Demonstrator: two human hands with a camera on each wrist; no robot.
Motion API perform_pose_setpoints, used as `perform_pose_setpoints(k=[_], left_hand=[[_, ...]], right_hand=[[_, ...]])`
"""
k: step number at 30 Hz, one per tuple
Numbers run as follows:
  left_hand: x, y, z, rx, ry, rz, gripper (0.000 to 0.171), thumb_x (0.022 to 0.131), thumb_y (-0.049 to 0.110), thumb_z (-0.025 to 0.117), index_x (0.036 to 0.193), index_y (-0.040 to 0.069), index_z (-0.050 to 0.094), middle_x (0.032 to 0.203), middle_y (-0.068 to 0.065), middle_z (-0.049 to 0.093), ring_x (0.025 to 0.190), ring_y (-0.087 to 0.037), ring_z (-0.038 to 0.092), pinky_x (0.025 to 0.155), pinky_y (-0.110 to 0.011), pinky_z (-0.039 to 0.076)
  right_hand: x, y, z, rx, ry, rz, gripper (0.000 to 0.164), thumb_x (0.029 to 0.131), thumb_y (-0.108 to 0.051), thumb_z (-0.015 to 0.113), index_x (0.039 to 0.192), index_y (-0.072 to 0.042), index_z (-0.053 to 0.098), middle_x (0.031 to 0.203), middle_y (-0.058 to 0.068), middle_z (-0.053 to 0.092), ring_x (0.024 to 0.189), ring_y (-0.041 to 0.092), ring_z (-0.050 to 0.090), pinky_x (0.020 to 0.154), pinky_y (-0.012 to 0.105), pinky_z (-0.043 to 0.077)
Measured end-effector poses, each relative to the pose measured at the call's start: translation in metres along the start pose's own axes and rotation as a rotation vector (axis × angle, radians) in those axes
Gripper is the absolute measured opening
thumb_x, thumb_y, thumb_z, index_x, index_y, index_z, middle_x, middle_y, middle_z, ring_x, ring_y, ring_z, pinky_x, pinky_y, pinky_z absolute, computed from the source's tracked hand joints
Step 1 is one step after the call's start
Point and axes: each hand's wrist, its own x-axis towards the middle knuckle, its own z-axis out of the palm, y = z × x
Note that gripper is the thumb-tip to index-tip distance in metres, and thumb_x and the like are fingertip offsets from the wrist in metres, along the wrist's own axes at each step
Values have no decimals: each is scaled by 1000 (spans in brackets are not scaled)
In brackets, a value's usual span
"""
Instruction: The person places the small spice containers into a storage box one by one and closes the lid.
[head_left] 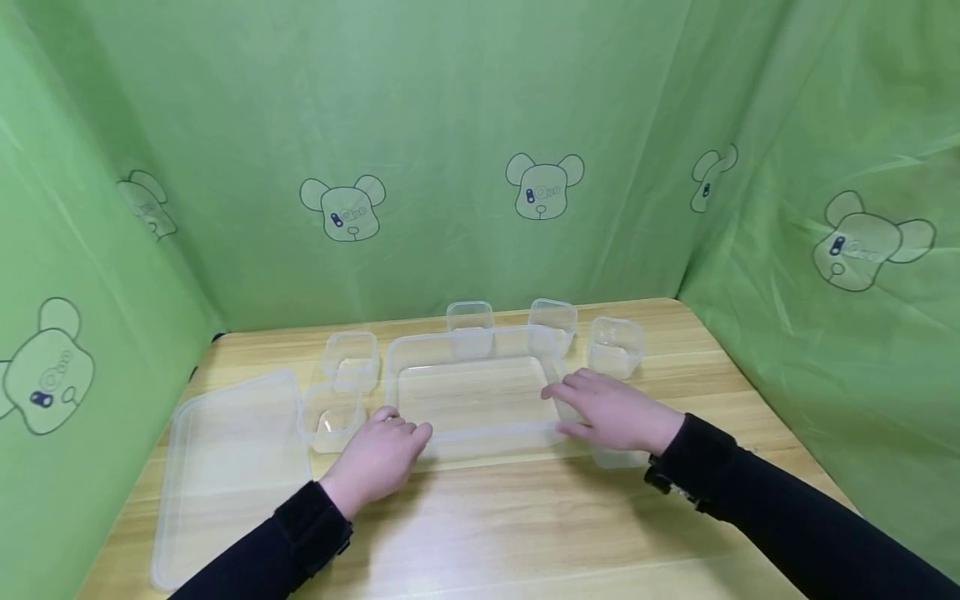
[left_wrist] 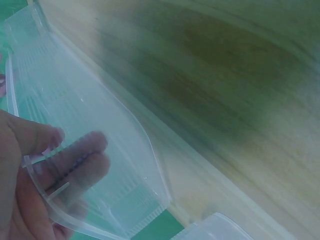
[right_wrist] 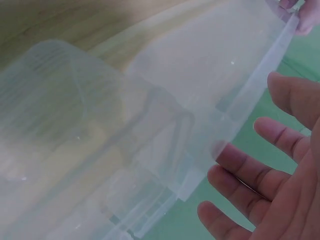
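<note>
A large clear rectangular plastic box [head_left: 480,432] stands open-topped on the table between both hands. My left hand [head_left: 384,454] grips its front left corner. In the left wrist view, the thumb and fingers [left_wrist: 82,167] lie on either side of the wall of the box [left_wrist: 100,110]. Over the right side of the box is my right hand [head_left: 611,410], its fingers spread and loosely bent. The right wrist view has those fingers [right_wrist: 245,170] beside the box rim; whether a fingertip touches it, I cannot tell. A small clear cup [head_left: 618,458] is partly hidden below the right hand.
Two small clear cups [head_left: 351,360] stand left of the box. Others stand behind it, and one cup [head_left: 615,348] is at the back right. A large flat clear lid [head_left: 232,475] lies at the left. Green curtain [head_left: 450,125] surrounds the wooden table [head_left: 510,525].
</note>
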Motion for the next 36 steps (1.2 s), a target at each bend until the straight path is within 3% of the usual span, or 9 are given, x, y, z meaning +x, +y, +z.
perform_pose_setpoints(k=[14,29,36], left_hand=[[0,-3,5,10,-20,5,21,84,7,67,85,16,48,60,7,45,60,-15,55,82,-32,41],[1,-2,3,-25,-9,4,19,89,11,63,84,17,46,59,9,41,59,-15,54,84,-33,41],[1,-1,4,-60,3,-15,20,92,12,62,82,17,45,59,8,40,59,-15,53,84,-34,42]], right_hand=[[-13,12,-15,49,27,94,49,97,-34,66,137,-9,55,119,11,65,112,30,59,94,48,49],[-52,17,-13,60,44,178,51,95,-34,69,135,-6,56,124,13,63,117,34,58,100,54,46],[-63,18,-9,82,38,201,49,94,-34,70,133,-7,58,121,12,64,113,33,60,95,53,49]])
